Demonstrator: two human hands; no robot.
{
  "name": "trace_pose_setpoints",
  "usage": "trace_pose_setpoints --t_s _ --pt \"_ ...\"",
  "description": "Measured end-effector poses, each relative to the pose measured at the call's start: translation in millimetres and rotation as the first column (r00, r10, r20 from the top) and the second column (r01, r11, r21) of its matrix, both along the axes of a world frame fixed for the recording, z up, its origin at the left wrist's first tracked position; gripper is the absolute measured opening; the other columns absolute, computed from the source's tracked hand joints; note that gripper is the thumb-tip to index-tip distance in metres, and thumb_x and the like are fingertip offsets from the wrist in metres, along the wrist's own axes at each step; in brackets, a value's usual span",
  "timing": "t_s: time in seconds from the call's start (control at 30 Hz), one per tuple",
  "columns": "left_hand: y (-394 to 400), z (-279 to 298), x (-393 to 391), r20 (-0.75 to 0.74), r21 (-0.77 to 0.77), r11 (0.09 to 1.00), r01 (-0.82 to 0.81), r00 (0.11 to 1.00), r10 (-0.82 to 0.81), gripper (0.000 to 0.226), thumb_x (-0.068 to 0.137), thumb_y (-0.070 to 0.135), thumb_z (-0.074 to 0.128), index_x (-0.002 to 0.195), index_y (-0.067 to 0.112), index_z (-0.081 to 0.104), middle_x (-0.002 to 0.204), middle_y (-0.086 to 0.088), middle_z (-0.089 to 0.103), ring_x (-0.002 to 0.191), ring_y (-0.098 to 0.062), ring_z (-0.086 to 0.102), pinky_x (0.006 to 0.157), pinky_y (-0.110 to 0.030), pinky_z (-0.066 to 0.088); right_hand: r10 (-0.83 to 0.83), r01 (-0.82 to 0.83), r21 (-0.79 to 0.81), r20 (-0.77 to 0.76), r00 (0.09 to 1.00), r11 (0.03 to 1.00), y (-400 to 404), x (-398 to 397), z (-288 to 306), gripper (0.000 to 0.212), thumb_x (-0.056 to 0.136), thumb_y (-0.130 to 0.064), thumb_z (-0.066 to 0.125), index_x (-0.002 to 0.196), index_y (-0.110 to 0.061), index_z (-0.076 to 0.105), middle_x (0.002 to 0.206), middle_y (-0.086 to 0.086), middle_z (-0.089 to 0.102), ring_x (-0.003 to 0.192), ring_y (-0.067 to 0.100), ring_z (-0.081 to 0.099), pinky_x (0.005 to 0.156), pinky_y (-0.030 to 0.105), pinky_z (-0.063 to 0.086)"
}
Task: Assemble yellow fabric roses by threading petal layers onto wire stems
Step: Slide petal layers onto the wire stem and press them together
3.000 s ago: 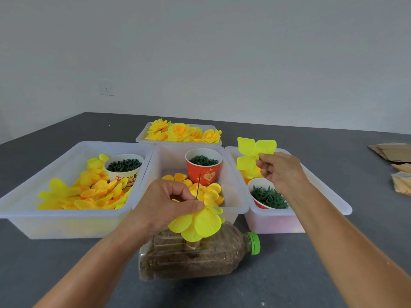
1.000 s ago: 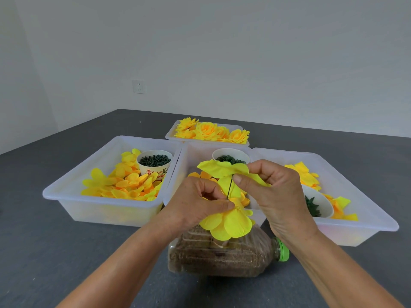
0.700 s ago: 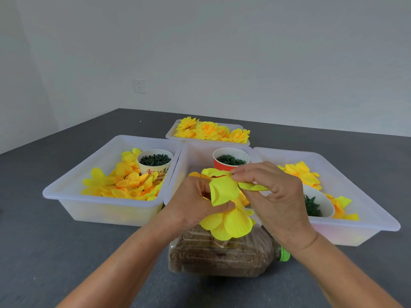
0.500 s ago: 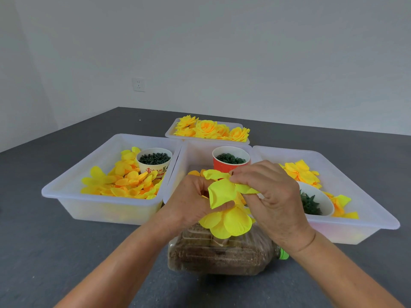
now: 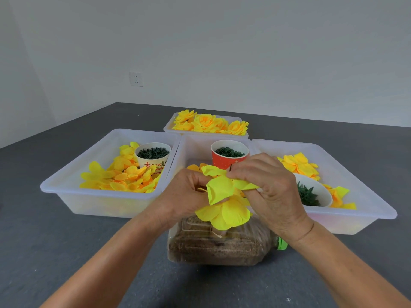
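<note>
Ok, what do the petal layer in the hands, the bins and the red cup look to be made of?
Petal layer: thin matte yellow fabric by the look, since it creases and curls softly. Bins: translucent whitish plastic, slightly glossy, the petals' colour glowing through the wall. Red cup: probably paper, with a printed outside and a plain white rolled rim.

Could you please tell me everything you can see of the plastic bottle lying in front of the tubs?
The bottle is clear plastic, lying on its side on the dark table, its green cap pointing right. It looks packed with brown, sand-like grains. It sits just before the middle tub, partly hidden beneath the yellow petals.
</note>
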State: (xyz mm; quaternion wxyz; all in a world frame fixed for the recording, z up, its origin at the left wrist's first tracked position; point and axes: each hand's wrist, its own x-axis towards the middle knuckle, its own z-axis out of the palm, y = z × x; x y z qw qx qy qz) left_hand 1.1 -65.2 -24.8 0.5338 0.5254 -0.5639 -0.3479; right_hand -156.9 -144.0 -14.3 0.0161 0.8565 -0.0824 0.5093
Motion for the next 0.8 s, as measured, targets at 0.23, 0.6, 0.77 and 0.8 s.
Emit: trace_pose_setpoints --t_s 0.23,0.6,0.77,0.8 --pt "4.0 -5.1 5.5 -0.065 0.023 0.999 -0.025 0.997 0.027 0.023 0.065 0.012 0.073 0.087 0.011 0.075 0.09 -0.013 0.073 0.082 -0.023 0.067 0.078 -0.038 0.055 0.199 -0.204 0.349 0.051 0.979 0.915 -4.5 0.2 -6.6 0.022 0.07 0.008 0.065 0.087 -0.004 0.072 0.088 0.006 0.071 0.085 0.016 0.066 0.081 0.031 0.051" --pt "7.4 -5.4 8.5 -0.114 0.015 1.0 -0.021 0.993 0.022 0.025 0.069 -0.002 0.07 0.093 0.003 0.07 0.09 -0.011 0.072 0.085 -0.02 0.067 0.078 -0.032 0.055 0.212 -0.192 0.246 -0.059 0.975 0.95 -9.5 -0.9 -8.3 0.026 0.067 0.018 0.071 0.082 -0.002 0.074 0.088 0.005 0.072 0.086 0.012 0.066 0.079 0.032 0.052" --pt "8.9 -3.7 11.5 -0.078 -0.011 0.993 -0.121 0.99 0.12 0.022 0.069 -0.005 0.074 0.089 0.002 0.067 0.088 -0.014 0.07 0.081 -0.022 0.064 0.072 -0.033 0.054 0.247 -0.22 0.251 -0.081 0.966 0.943 -9.0 -1.3 -9.1 0.021 0.069 0.013 0.068 0.082 -0.001 0.074 0.087 0.008 0.071 0.085 0.014 0.065 0.073 0.04 0.052" --pt "8.9 -3.3 11.5 -0.046 -0.023 0.988 -0.155 0.987 0.154 0.025 0.069 -0.008 0.074 0.09 0.003 0.066 0.091 -0.014 0.07 0.082 -0.022 0.064 0.074 -0.035 0.053 0.245 -0.219 0.245 -0.079 0.966 0.944 -8.6 -1.5 -9.1 0.02 0.069 0.012 0.067 0.082 -0.001 0.074 0.086 0.008 0.071 0.084 0.016 0.066 0.073 0.04 0.053"
